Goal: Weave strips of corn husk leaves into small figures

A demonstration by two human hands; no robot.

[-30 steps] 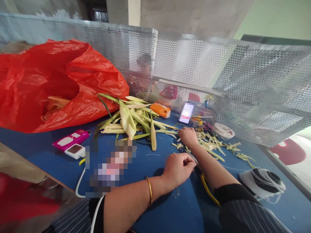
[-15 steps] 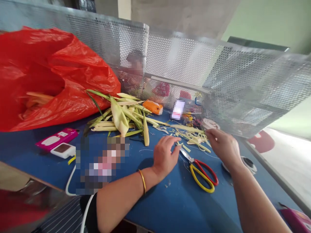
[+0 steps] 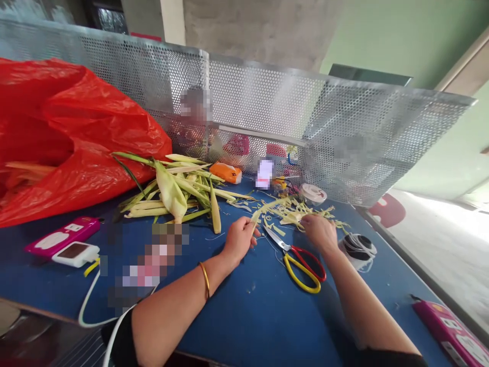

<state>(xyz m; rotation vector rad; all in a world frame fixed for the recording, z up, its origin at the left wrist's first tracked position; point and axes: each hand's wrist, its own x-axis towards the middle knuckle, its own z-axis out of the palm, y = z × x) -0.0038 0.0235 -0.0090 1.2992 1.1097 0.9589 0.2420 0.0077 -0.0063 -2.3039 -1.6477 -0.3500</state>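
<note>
My left hand (image 3: 241, 239) pinches the near end of a pale green corn husk strip (image 3: 265, 208), which curves up and to the right. A gold bangle circles that wrist. Over the husk scraps (image 3: 292, 216) my right hand (image 3: 321, 233) has its fingers drawn together; what lies between the fingertips is hidden. Between the hands, on the blue table (image 3: 263, 306), rest scissors (image 3: 292, 257) with one red and one yellow handle, blades pointing to the upper left. A heap of larger corn husks (image 3: 170, 196) lies left of my left hand.
A large red plastic bag (image 3: 103, 122) stands at the left. An orange packet (image 3: 226, 172) and a lit phone (image 3: 264, 173) are near the perforated metal screen (image 3: 260, 92). Thread spool (image 3: 358, 248) at right; magenta boxes (image 3: 64, 237) at both sides. A person shows behind the screen.
My left hand now holds a husk strip; its fingers were apart before. My right hand has come down onto the scraps. The view has shifted right.
</note>
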